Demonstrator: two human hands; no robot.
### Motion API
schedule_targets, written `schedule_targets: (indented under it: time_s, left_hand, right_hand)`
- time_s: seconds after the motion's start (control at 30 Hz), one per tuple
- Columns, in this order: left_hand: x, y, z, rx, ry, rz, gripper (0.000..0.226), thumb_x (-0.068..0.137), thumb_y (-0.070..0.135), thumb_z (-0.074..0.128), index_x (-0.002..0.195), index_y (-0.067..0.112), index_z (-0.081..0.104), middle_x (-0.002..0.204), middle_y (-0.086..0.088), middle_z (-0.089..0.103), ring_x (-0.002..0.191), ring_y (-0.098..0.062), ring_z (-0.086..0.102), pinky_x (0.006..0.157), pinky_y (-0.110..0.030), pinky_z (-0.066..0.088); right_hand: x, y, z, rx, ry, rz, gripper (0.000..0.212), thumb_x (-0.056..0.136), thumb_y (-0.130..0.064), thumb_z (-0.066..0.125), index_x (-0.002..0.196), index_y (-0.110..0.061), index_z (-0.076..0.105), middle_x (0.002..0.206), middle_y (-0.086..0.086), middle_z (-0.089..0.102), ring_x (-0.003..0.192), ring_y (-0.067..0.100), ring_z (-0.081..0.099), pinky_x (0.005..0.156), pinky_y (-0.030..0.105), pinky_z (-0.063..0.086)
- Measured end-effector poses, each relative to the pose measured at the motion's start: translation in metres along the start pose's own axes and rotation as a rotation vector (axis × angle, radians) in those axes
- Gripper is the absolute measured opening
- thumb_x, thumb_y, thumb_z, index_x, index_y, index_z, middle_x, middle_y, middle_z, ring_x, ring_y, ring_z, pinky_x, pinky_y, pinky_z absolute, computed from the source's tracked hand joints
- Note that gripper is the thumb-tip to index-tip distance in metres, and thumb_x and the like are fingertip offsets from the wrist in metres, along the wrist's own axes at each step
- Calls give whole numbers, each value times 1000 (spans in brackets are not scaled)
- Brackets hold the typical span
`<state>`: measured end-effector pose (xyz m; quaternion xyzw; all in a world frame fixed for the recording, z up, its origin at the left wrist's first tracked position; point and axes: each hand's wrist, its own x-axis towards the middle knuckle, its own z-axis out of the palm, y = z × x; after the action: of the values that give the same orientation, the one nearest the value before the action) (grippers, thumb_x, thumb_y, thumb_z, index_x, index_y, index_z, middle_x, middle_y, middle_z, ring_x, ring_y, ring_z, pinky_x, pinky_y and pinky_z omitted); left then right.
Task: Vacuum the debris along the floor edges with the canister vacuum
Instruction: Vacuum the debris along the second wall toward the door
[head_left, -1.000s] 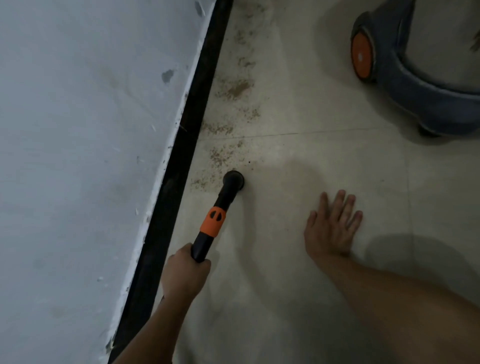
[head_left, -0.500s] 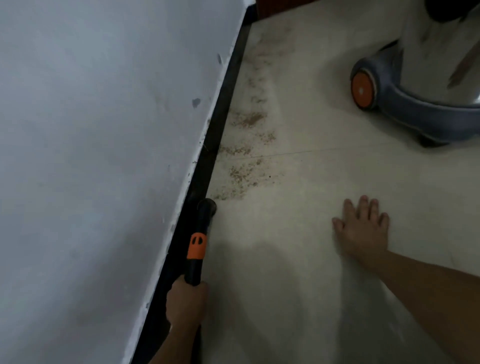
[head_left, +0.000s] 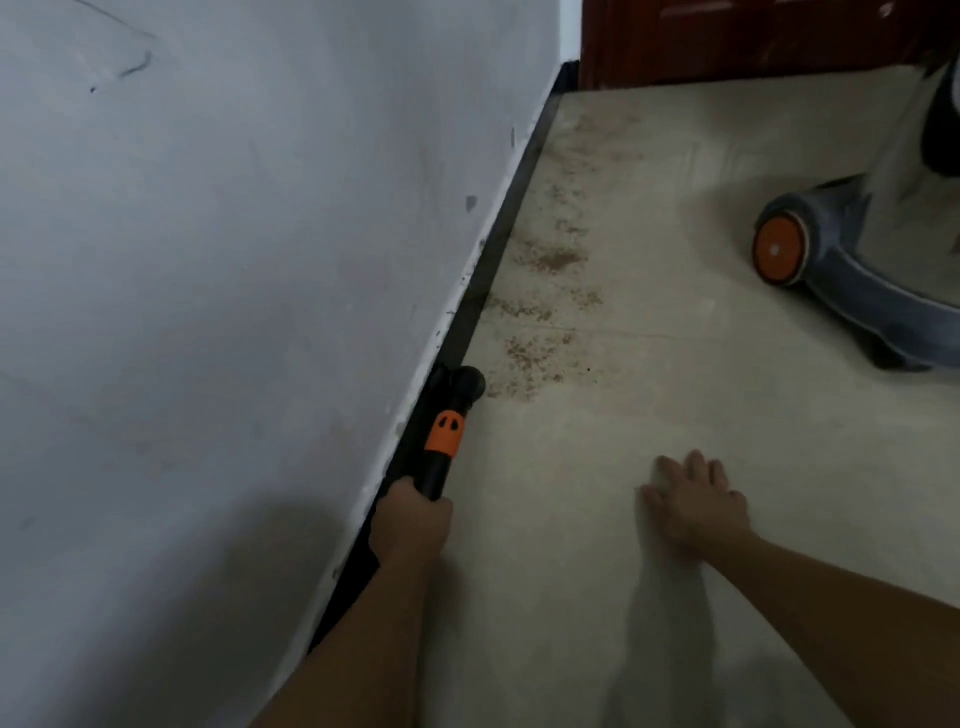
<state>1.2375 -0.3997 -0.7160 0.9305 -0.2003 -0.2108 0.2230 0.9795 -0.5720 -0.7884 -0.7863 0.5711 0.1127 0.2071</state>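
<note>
A head-worn camera looks down at a person crouched low beside a wall. The left hand (head_left: 413, 525) holds the black wand (head_left: 439, 467) of the vacuum near its lower end, fingers (head_left: 402, 496) clamped round it just below an orange collar. The wand's long axis runs away from the person, almost in line with the black baseboard (head_left: 498, 249) and close against it. Its round nozzle (head_left: 470, 385) sits on the floor at the foot of that baseboard. The debris (head_left: 530, 358), brownish grit in loose patches, lies just ahead of the nozzle and slightly to its right. The nearest patch is just beside the nozzle mouth, and more patches trail along the edge toward the far corner. Reaching them looks to need a forward push along the baseboard, and the left hand is the one nearer and in control. The right hand (head_left: 696, 504) rests flat on the floor (head_left: 597, 597) well to the right, fingers (head_left: 693, 465) straight and slightly apart, holding nothing; it seems to be propping the body. The floor is pale, matte tile with a faint joint line crossing it. The wall (head_left: 208, 260) is grey-white and scuffed. The canister vacuum (head_left: 883, 312), a steel drum on a blue-grey base with an orange wheel (head_left: 777, 250), stands at the upper right, apart from the debris. A dark red door (head_left: 753, 36) closes the far end.
</note>
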Motion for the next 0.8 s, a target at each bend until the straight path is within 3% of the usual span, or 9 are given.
schedule_targets:
  time_s: [0.17, 0.3, 0.43, 0.57, 0.67, 0.8]
  left_hand:
    - [22, 16, 10, -38, -31, -33, 33, 82, 19, 67, 112, 10, 58, 92, -15, 63, 82, -33, 63, 75, -42, 56]
    - [39, 25, 16, -68, -22, -28, 29, 79, 19, 67, 105, 12, 57, 87, -14, 62, 79, -34, 63, 73, -43, 57]
    - [63, 39, 22, -76, -3, 39, 26, 75, 15, 66, 99, 8, 59, 72, -9, 58, 65, -29, 59, 60, -33, 49]
    - [91, 67, 31, -68, 25, 71, 23, 73, 15, 67, 94, 10, 59, 69, -9, 57, 62, -30, 59, 56, -32, 49]
    - [96, 77, 31, -69, 21, 40, 20, 72, 14, 69, 89, 15, 58, 72, -13, 62, 61, -31, 62, 52, -30, 48]
    - [67, 41, 14, -268, -71, -146, 10, 75, -1, 66, 83, -1, 60, 55, -16, 54, 42, -23, 48, 45, -30, 43]
  right_hand:
    - [12, 30, 13, -73, 73, -68, 66, 99, -59, 19, 156, -28, 8, 165, 8, -1, 151, 31, -2, 120, 51, 12]
    - [20, 21, 25, -22, 191, -8, 70, 97, -61, 11, 157, -28, 4, 165, 9, -4, 151, 31, -9, 121, 52, 0]
    - [21, 19, 35, -40, 257, 4, 72, 95, -63, 10, 157, -27, 13, 165, 10, 5, 151, 31, -3, 120, 52, 3]
    - [22, 15, 29, -42, 295, 23, 70, 94, -58, 16, 155, -24, 26, 163, 14, 16, 150, 35, 8, 118, 54, 8]
    - [25, 18, 31, -68, 249, 14, 70, 96, -59, 12, 157, -26, 13, 165, 12, 3, 151, 34, -3, 119, 54, 1]
    - [25, 20, 32, -32, 261, 23, 69, 97, -59, 17, 157, -27, 13, 165, 11, 3, 151, 33, -4, 119, 53, -1]
